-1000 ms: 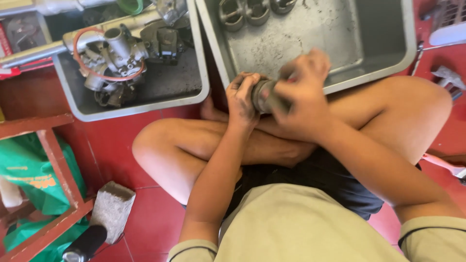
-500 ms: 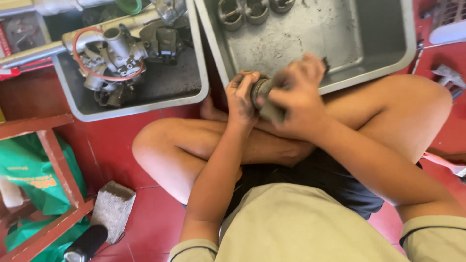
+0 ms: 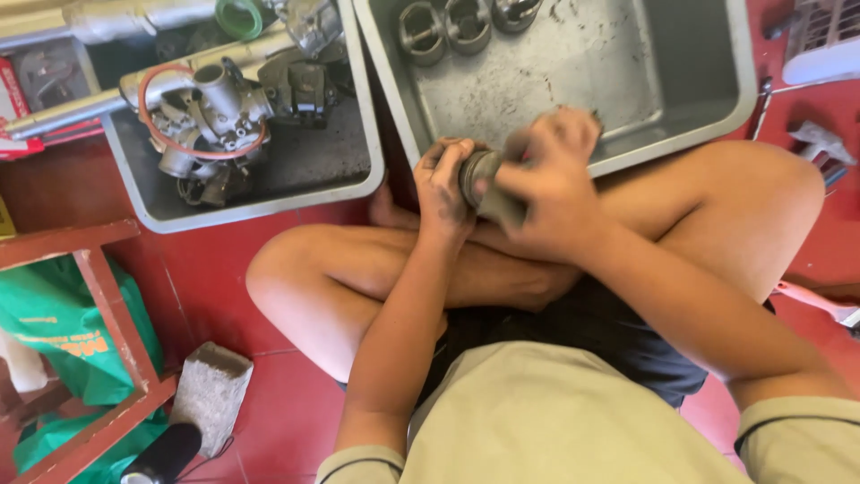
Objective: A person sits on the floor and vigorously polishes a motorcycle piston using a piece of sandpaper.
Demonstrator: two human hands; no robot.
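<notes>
Both hands hold one small round metal part (image 3: 477, 177). The left hand (image 3: 442, 184) has its fingers curled tight around one end of it. The right hand (image 3: 546, 179) is wrapped over the other end, and its fingers are pressed on the part. The right hand looks blurry, so its fingertips are hard to make out.

The metal part is grey and dirty. It sits between the two hands, just above the person's crossed legs (image 3: 358, 278), and close to the front rim of a big grey tray (image 3: 699, 134).

Inside that tray, at the far edge, three round metal cups (image 3: 445, 27) sit side by side. The tray floor has dark smudges on it.

To the left is a second grey tray (image 3: 269, 193). It holds a lumpy engine part (image 3: 210, 121) with an orange tube looped around it.

The floor is red. A grey stone block (image 3: 210, 394) lies on it near the person's knee. A red wooden frame (image 3: 98, 314) stands at the left, with a green bag (image 3: 54, 332) behind it.
</notes>
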